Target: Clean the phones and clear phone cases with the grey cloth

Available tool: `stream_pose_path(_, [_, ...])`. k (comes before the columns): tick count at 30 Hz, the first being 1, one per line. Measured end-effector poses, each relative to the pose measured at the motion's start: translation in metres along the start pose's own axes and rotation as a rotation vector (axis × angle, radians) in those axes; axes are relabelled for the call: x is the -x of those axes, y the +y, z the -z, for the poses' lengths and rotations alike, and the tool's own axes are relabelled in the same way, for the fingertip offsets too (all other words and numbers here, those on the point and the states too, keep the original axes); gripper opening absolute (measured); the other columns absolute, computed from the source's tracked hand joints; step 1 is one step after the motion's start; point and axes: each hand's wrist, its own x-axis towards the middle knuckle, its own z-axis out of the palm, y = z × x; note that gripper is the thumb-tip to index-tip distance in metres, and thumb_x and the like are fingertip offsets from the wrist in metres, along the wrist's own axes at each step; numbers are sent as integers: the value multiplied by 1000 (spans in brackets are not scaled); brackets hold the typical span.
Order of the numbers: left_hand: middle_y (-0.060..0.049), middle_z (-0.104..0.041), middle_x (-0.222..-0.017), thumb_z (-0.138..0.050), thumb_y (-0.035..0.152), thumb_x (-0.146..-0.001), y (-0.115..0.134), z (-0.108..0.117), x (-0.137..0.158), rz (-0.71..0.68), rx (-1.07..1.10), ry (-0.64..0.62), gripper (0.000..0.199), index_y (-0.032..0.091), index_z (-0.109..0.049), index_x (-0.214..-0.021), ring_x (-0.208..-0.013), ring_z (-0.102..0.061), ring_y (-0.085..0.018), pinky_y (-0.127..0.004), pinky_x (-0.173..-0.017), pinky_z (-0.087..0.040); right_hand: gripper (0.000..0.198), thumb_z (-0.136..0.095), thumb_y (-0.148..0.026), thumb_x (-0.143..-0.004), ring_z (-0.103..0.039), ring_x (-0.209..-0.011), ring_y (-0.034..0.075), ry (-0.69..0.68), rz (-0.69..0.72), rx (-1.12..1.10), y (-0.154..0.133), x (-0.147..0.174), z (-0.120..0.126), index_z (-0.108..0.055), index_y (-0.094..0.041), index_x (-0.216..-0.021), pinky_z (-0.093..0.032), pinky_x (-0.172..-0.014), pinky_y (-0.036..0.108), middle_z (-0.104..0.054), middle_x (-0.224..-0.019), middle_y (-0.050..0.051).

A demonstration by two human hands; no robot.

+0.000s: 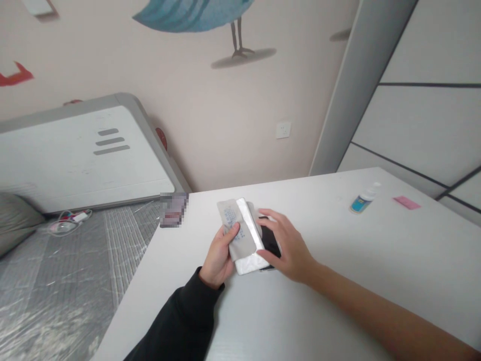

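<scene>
My left hand [218,255] is closed on a flat, pale grey packet [235,231] with blue printing, its thumb lying across the front. A shiny white, folded-looking strip [251,226] runs along the packet's right and lower edges. Close beside it my right hand [287,243] is open, fingers curved and apart, with thumb and fingertips at the strip's right side. Between them shows a black, flat, phone-like object [269,238], partly covered by the hand and the packet. Whether it rests on the table is unclear.
The white table [338,281] carries a small bottle [363,199] with a blue label and white cap, and a pink slip [406,202]. A blurred-out item [174,209] lies at its left edge. Left stands a plastic-covered bed [90,265] with a cable [69,223].
</scene>
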Motion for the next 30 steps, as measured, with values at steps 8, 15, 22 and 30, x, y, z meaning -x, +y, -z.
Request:
stream_pose_path(8, [-9, -79, -107, -49, 28, -102, -3, -10, 2, 176, 232, -52, 30, 11, -72, -112, -104, -74, -21, -35, -108, -48, 124, -50, -80, -86, -25, -153, 42, -295, 127, 362, -1, 9, -19, 16, -5, -160, -29, -118, 66, -28, -163, 30])
stream_pose_path(15, [-14, -71, -129, -34, 57, -103, -8, -13, 9, 321, 230, -234, 61, 12, -63, -133, -132, -59, -29, -44, -119, -34, 129, -44, -85, -82, -24, -153, 41, -264, 26, 391, 8, 12, -21, 26, -6, -156, -24, -119, 68, -25, -164, 30])
stream_pose_path(22, [-19, -68, -133, -29, 71, -98, -8, -13, 10, 302, 300, -271, 80, 9, -60, -137, -137, -54, -32, -46, -122, -29, 130, -31, -90, -80, -19, -154, 43, -349, 149, 342, -6, 17, -26, 23, 0, -155, -21, -119, 70, -22, -163, 32])
stream_pose_path(30, [-11, -74, -125, -37, 63, -100, -16, -18, 9, 208, 335, -76, 64, 13, -70, -124, -137, -55, -25, -37, -125, -27, 125, -29, -87, -84, -14, -155, 44, -372, 120, 363, -16, 26, -33, 23, 1, -155, -24, -119, 69, -16, -164, 34])
